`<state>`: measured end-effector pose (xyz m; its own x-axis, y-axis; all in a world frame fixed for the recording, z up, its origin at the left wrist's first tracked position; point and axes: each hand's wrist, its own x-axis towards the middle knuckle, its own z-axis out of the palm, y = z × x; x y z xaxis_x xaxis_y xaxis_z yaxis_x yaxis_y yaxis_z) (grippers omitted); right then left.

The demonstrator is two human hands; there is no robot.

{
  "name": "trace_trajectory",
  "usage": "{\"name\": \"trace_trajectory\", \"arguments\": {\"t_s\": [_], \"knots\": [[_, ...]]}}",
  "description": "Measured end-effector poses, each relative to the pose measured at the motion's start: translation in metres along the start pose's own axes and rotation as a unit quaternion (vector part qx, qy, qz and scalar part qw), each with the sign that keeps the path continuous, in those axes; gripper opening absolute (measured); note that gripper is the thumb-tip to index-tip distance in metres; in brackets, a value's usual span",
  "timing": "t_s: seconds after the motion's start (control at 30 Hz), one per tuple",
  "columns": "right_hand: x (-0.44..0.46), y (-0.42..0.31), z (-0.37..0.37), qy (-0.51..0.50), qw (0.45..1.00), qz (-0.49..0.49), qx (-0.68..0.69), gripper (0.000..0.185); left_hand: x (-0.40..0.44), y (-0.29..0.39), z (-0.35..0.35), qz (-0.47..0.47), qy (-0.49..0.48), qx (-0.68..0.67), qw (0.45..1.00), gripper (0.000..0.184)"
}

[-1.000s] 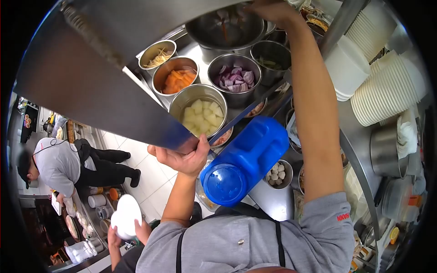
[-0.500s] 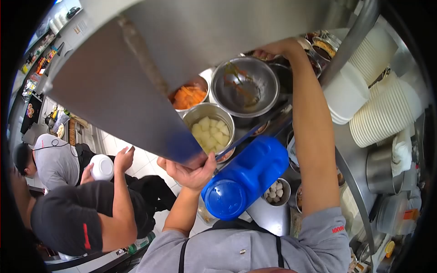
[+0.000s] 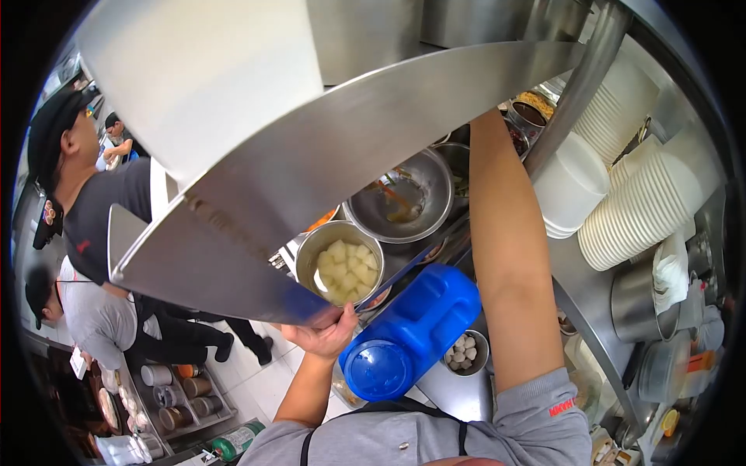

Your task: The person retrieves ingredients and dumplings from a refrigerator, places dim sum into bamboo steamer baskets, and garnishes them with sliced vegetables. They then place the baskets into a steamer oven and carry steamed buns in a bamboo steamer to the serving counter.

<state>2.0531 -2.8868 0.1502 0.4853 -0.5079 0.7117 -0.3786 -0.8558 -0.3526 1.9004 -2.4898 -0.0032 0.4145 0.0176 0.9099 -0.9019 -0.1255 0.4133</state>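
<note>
My left hand is curled at the lower edge of the steel shelf, its thumb up and some fingers hidden. Beside its thumb stands a round metal pot of pale, cut chunks in liquid. A blue plastic jug lies just right of that hand. My right forearm reaches forward past the jug, and the shelf hides the right hand. Between pot and forearm sits a steel bowl with orange and green scraps. Orange pieces show partly behind the pot.
Stacked white bowls and white tubs line the right side, near a metal post. A small pot of pale lumps is close to my body. At left, co-workers stand by a rack of jars.
My view has shifted, so the shelf's top and a white box on it now show. My right hand has gone out of sight behind the shelf. A co-worker holding a white bowl has left view.
</note>
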Motion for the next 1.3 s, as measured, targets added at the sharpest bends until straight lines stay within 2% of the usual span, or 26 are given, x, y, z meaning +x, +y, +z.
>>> {"name": "trace_trajectory", "arguments": {"t_s": [0.03,0.1,0.2,0.3,0.37,0.4,0.43,0.57,0.67,0.77,0.8,0.87,0.9,1.0,1.07,1.23,1.3], "knots": [[0.001,0.000,-0.001,0.005,1.000,0.004,0.015,0.043,-0.002,-0.003,0.003,-0.004,0.001,-0.062,0.998,0.087],[0.003,-0.002,0.001,0.019,0.999,0.008,0.045,0.044,-0.009,-0.006,0.004,-0.021,0.015,-0.068,0.997,0.087],[0.009,-0.007,0.005,0.043,0.995,0.011,0.091,0.046,-0.007,-0.003,0.001,-0.040,0.026,-0.032,0.998,0.087],[0.011,-0.006,0.009,0.064,0.990,0.016,0.127,0.048,-0.008,-0.006,-0.003,-0.021,0.016,0.070,0.997,0.084],[0.008,-0.012,0.004,0.071,0.986,0.024,0.149,0.049,-0.007,-0.006,0.000,-0.020,0.027,0.049,0.998,0.085],[0.003,-0.020,-0.010,0.014,0.986,0.052,0.155,0.052,-0.006,-0.007,0.001,-0.021,0.043,0.030,0.998,0.087],[0.000,-0.023,-0.013,0.012,0.987,0.090,0.133,0.050,-0.008,-0.007,0.000,-0.032,0.039,0.027,0.998,0.088],[0.005,-0.018,0.001,-0.027,0.985,0.120,0.120,0.054,-0.011,-0.011,-0.002,-0.035,0.046,0.023,0.998,0.087],[0.011,-0.026,0.005,-0.019,0.980,0.092,0.178,0.056,-0.010,-0.008,-0.002,-0.048,0.033,0.022,0.998,0.088],[0.002,-0.049,-0.019,-0.098,0.930,0.130,0.328,0.059,-0.009,-0.008,0.001,-0.038,0.054,0.019,0.998,0.085],[-0.006,-0.058,-0.024,-0.028,0.959,0.130,0.252,0.059,-0.010,-0.008,-0.001,-0.033,0.048,0.021,0.998,0.085],[-0.004,-0.056,-0.021,0.042,0.976,0.127,0.173,0.058,-0.010,-0.009,-0.001,-0.027,0.043,0.023,0.998,0.085],[0.005,-0.043,-0.014,-0.046,0.985,0.121,0.118,0.057,-0.010,-0.008,0.000,-0.032,0.047,0.016,0.998,0.085],[0.013,-0.026,0.011,-0.168,0.980,0.093,0.046,0.054,-0.007,-0.005,0.002,-0.033,0.049,0.016,0.998,0.083],[0.010,-0.032,0.011,-0.191,0.980,0.059,0.016,0.052,-0.007,-0.004,0.001,-0.031,0.047,0.018,0.998,0.083],[-0.012,-0.061,-0.028,-0.159,0.984,-0.077,-0.030,0.047,-0.003,-0.005,0.003,-0.007,0.033,0.034,0.999,0.083],[-0.034,-0.074,-0.052,-0.211,0.964,-0.160,-0.007,0.045,-0.001,-0.003,0.003,0.003,0.031,0.041,0.999,0.082]]}}
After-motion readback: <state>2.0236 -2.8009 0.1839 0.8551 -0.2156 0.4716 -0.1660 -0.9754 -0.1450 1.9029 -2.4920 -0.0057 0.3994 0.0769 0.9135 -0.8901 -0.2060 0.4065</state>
